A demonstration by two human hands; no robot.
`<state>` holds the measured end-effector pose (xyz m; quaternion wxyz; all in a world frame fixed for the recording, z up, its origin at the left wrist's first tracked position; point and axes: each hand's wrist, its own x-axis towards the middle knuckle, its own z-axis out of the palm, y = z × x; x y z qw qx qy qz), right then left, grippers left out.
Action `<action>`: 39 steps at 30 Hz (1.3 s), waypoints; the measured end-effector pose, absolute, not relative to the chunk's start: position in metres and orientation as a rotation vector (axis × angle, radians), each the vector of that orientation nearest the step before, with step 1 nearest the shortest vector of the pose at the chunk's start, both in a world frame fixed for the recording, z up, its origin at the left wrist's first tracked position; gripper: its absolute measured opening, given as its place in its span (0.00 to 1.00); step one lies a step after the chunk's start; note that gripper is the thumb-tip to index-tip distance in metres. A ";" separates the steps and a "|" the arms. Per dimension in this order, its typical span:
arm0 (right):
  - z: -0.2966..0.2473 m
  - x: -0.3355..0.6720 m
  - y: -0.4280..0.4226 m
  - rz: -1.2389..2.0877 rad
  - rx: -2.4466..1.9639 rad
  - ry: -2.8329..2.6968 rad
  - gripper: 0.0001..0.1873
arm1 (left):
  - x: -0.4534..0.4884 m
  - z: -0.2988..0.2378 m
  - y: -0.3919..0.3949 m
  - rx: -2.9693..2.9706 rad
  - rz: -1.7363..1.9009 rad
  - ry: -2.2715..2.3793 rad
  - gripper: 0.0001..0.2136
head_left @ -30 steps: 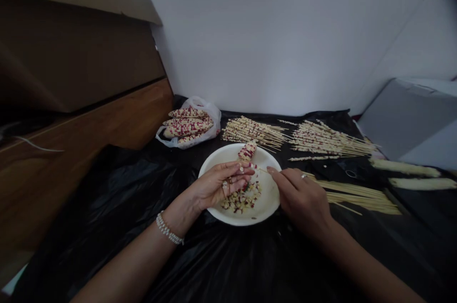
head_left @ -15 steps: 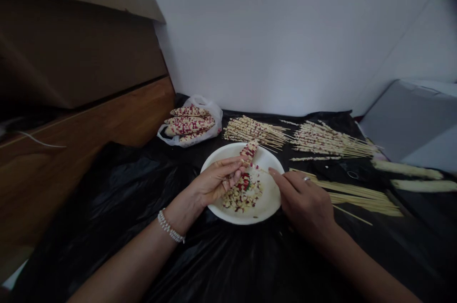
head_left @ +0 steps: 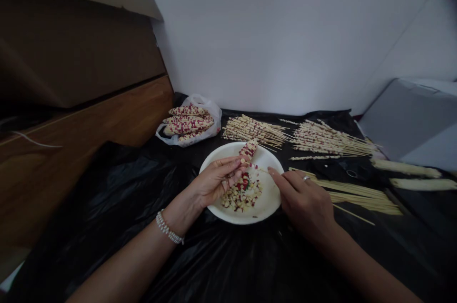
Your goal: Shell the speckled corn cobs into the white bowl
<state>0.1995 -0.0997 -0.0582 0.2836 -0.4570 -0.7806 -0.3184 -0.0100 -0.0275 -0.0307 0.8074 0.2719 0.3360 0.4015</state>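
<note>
Over a white bowl (head_left: 274, 207), my right hand (head_left: 306, 200) pinches a thin wooden skewer (head_left: 263, 170) that points left, with a few red and pale kernels near its far end. My left hand (head_left: 214, 183) is closed at that end, a pale corn kernel (head_left: 243, 161) between thumb and fingertip. Whether the skewer's point is inside this kernel I cannot tell. Loose corn kernels (head_left: 237, 200), pale and dark red, cover part of the bowl's bottom. A speckled corn cob (head_left: 250, 147) leans at the bowl's far rim, partly behind my left fingers.
Behind the bowl, a plastic bag (head_left: 216, 115) holds several speckled cobs. Two piles of kernel-threaded skewers (head_left: 246, 129) lie at the back. Bare skewers (head_left: 360, 193) and two stripped cobs (head_left: 423, 184) are at right. Black plastic sheeting (head_left: 135, 188) covers the surface.
The pale kernel at my left fingertips shows more plainly now. Both hands stay almost in place over the bowl, and the view has shifted very slightly.
</note>
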 end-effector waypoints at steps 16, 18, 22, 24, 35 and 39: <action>-0.056 0.196 -0.106 -0.877 -1.231 -2.099 0.17 | -0.011 -0.031 -0.029 0.620 0.831 0.733 0.09; -0.056 0.195 -0.106 -0.876 -1.222 -2.106 0.18 | -0.011 -0.032 -0.030 0.643 0.830 0.737 0.08; -0.058 0.192 -0.108 -0.856 -1.206 -2.090 0.17 | -0.011 -0.036 -0.030 0.712 0.797 0.743 0.06; -0.058 0.191 -0.108 -0.843 -1.212 -2.086 0.17 | -0.011 -0.037 -0.030 0.742 0.762 0.746 0.07; -0.055 0.192 -0.106 -0.745 -1.261 -2.060 0.16 | -0.006 -0.038 -0.038 0.753 0.805 0.685 0.10; -0.054 0.192 -0.106 -0.826 -1.209 -2.115 0.16 | -0.004 -0.036 -0.037 0.687 0.816 0.722 0.08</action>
